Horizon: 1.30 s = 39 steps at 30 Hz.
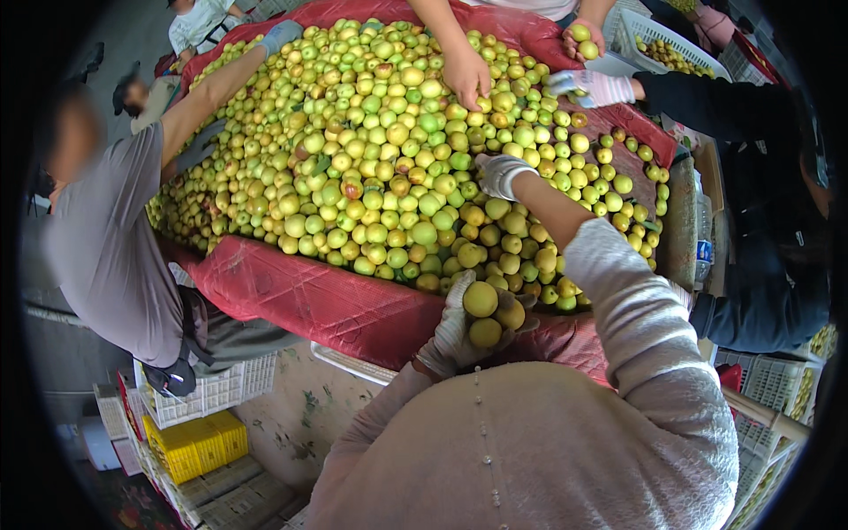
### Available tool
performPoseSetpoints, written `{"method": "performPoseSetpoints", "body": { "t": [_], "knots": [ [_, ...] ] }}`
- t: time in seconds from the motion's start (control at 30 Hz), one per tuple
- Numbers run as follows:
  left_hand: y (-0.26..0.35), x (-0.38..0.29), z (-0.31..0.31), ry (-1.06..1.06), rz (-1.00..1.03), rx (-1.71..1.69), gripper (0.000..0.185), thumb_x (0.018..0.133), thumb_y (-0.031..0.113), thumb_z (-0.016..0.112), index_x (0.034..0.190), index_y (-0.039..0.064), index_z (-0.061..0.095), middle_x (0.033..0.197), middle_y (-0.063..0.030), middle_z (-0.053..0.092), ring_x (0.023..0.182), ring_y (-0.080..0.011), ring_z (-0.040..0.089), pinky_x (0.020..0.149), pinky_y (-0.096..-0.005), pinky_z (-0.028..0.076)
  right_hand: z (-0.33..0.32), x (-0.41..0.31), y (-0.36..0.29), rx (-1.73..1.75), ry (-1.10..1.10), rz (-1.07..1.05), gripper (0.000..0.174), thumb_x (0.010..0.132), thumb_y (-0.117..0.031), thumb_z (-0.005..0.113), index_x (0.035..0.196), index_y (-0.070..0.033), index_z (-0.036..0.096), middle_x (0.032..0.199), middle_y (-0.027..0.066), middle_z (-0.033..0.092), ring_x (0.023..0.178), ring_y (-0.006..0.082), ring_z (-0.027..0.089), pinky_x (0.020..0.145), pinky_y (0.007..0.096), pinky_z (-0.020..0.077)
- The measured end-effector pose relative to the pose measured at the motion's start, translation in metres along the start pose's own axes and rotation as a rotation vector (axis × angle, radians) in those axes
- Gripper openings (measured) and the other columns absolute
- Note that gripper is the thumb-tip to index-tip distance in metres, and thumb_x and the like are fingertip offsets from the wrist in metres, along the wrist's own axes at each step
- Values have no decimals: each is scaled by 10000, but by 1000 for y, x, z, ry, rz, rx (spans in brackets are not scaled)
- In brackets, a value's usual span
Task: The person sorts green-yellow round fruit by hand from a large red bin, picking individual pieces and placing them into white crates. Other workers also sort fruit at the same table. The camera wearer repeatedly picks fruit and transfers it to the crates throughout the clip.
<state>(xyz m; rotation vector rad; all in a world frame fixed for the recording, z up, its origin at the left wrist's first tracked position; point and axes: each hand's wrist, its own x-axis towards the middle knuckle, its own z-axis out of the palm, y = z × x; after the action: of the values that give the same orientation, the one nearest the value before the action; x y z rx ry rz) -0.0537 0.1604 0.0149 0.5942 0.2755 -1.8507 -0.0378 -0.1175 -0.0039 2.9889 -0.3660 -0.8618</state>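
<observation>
A large heap of round yellow-green fruits (371, 152), some with red-brown patches, covers a surface lined with red woven plastic sheeting (311, 298). My left hand (474, 318), in a pale knitted glove, cups several fruits (480, 299) above the near edge of the sheeting. Out over the right half of the heap reaches my right hand (501, 175), gloved too, its fingers down among the fruits. Whether those fingers have closed on a fruit cannot be told.
Co-workers' hands touch the heap at left, top and right; one bare hand (583, 41) holds fruits. A plastic bottle (703, 245) stands right of the heap. White crates (225, 391) and a yellow crate (199, 444) are lower left, more crates (768, 391) lower right. A white basket (662, 36) holds small fruits.
</observation>
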Motion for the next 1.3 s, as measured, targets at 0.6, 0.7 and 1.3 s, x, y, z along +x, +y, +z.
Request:
{"method": "performPoseSetpoints", "body": {
  "t": [0.6, 0.7, 1.3],
  "knots": [
    [-2, 7, -8, -10, 66, -83, 598, 889, 654, 518, 1132, 110, 576, 992, -59, 647, 938, -259, 628, 733, -427, 576, -79, 0, -89, 827, 376, -32, 524, 873, -361, 670, 1298, -79, 551, 1173, 172, 656, 1054, 355, 640, 918, 418, 498],
    [-2, 8, -3, 1, 59, -50, 539, 898, 618, 541, 1137, 136, 576, 964, -35, 645, 878, -225, 640, 796, -475, 565, -64, 1, -110, 467, 345, -6, 512, 864, -353, 664, 1291, -88, 565, 1425, 179, 432, 1137, 367, 586, 942, 431, 497],
    [1, 0, 8, 0, 81, -58, 539, 884, 604, 577, 1111, 115, 582, 953, -45, 644, 853, -219, 648, 689, -408, 573, -49, 10, -75, 69, 304, 190, 313, 873, -156, 615, 1179, -93, 633, 1189, 132, 657, 1086, 327, 627, 852, 440, 537]
  ]
}}
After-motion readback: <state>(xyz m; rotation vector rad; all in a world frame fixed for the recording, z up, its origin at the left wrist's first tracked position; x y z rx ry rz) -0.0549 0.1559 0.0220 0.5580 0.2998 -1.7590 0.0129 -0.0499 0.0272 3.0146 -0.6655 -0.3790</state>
